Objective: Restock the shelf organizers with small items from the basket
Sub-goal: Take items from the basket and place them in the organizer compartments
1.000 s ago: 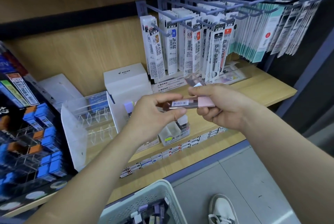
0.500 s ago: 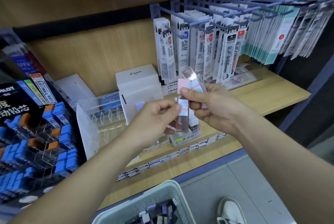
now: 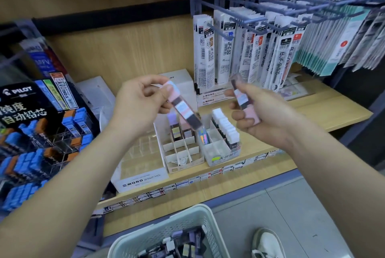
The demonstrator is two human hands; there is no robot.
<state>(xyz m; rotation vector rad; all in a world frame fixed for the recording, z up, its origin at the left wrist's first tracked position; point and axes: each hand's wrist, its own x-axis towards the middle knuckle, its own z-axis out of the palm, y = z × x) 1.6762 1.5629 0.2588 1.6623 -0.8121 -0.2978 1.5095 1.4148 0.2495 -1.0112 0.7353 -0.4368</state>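
Note:
My left hand [image 3: 137,105] grips a pink-capped lead case [image 3: 183,110], tilted down to the right above the white divided organizer [image 3: 183,160]. My right hand [image 3: 262,116] holds a second pink lead case [image 3: 244,99], roughly upright, above the clear organizer [image 3: 220,151] that carries a row of white-capped cases. The white organizer holds a purple and a pink case in its back slots; its front slots show bare dividers. The pale mesh basket [image 3: 166,228] sits at the bottom edge with several small cases inside.
A clear MONO display tray [image 3: 141,166] stands left of the organizers. A black PILOT rack [image 3: 41,143] with blue and orange lead cases fills the left. Refill packs hang on pegs [image 3: 250,53] at the upper right. A white shoe [image 3: 266,245] is on the floor.
The hands, which were together on the cases, have moved apart. Each now holds one case, the left one lowered toward the white organizer.

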